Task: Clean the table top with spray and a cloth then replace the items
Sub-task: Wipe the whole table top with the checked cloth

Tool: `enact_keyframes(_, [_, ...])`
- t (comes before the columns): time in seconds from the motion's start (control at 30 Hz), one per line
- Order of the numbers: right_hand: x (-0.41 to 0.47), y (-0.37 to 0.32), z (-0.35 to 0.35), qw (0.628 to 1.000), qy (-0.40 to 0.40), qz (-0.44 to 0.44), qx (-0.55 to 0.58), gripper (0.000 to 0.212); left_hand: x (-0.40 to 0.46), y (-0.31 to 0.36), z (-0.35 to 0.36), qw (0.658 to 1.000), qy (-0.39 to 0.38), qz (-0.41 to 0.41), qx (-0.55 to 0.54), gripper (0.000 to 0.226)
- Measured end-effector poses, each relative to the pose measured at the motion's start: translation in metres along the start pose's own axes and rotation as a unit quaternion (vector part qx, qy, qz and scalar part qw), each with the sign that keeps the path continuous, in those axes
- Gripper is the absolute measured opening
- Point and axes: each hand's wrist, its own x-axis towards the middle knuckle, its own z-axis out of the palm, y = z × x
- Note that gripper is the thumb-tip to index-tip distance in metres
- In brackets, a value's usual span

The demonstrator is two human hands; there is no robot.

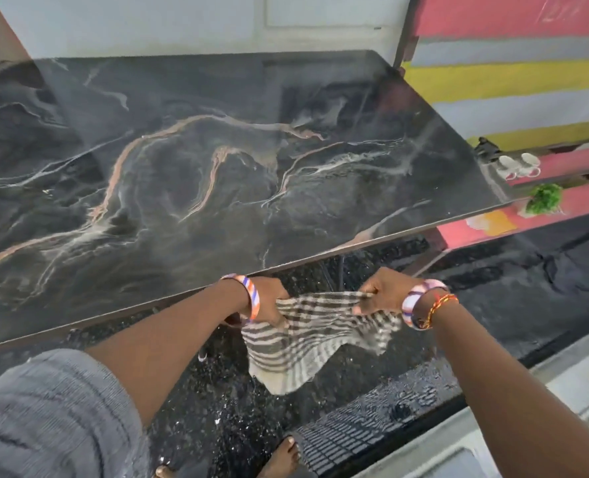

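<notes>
Both hands, left hand and right hand, clamp striped cloth off the table top (bare); next: wipe or replace items.

- The table top is a dark slab with a marble look, black and grey with pale and coppery veins running across it. Nothing's sitting on it, just some hazy streaks and glare.
- Its near edge runs at a slant across the view.
- Below it, the floor is black speckled stone, shiny and wet-looking.
- A dark ribbed mat lies on the floor, right beside a bare foot.
</notes>
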Motion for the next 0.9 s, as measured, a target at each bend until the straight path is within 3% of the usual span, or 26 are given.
enact_keyframes(0.07, [-0.010,-0.002,-0.038,0.999,0.019,-0.018,-0.026,0.036,-0.004,0.017,-0.025,0.999,-0.034,0.009,-0.039,0.067])
enact_keyframes(0.13, [-0.022,-0.011,-0.084,0.997,0.049,-0.042,-0.048,0.028,-0.011,0.028,-0.057,0.995,-0.037,0.029,-0.091,0.062])
enact_keyframes(0.2, [-0.030,-0.027,-0.128,0.991,0.098,-0.067,-0.064,0.007,-0.022,0.032,-0.090,0.988,0.032,0.072,-0.131,0.033])
enact_keyframes(0.27, [-0.030,-0.044,-0.170,0.975,0.187,-0.106,-0.047,0.031,-0.033,0.033,-0.128,0.973,0.151,0.085,-0.152,0.027])
enact_keyframes(0.33, [-0.022,-0.060,-0.201,0.948,0.279,-0.150,0.022,0.034,-0.044,0.037,-0.168,0.949,0.272,0.084,-0.139,0.026])
enact_keyframes(0.47, [0.005,-0.076,-0.238,0.910,0.328,-0.173,0.188,0.030,-0.050,0.043,-0.225,0.924,0.373,0.075,-0.038,0.024])
enact_keyframes(0.57, [0.035,-0.064,-0.244,0.904,0.323,-0.168,0.222,0.031,-0.021,0.044,-0.232,0.933,0.348,0.085,0.023,0.028])
enact_keyframes(0.67, [0.074,-0.037,-0.235,0.931,0.336,-0.057,0.130,0.043,0.019,0.033,-0.220,0.977,0.158,0.103,-0.099,0.041])
enact_keyframes(0.73, [0.100,-0.023,-0.225,0.940,0.336,0.045,0.048,0.043,0.040,0.017,-0.215,0.984,0.065,0.095,-0.134,0.043])
enact_keyframes(0.8, [0.124,-0.023,-0.203,0.935,0.346,0.072,0.040,0.037,0.058,-0.007,-0.223,0.991,0.086,0.074,-0.066,0.042])
enact_keyframes(0.9, [0.150,-0.054,-0.146,0.938,0.334,0.097,0.014,0.065,0.076,-0.037,-0.243,0.982,0.189,0.026,-0.002,0.037])
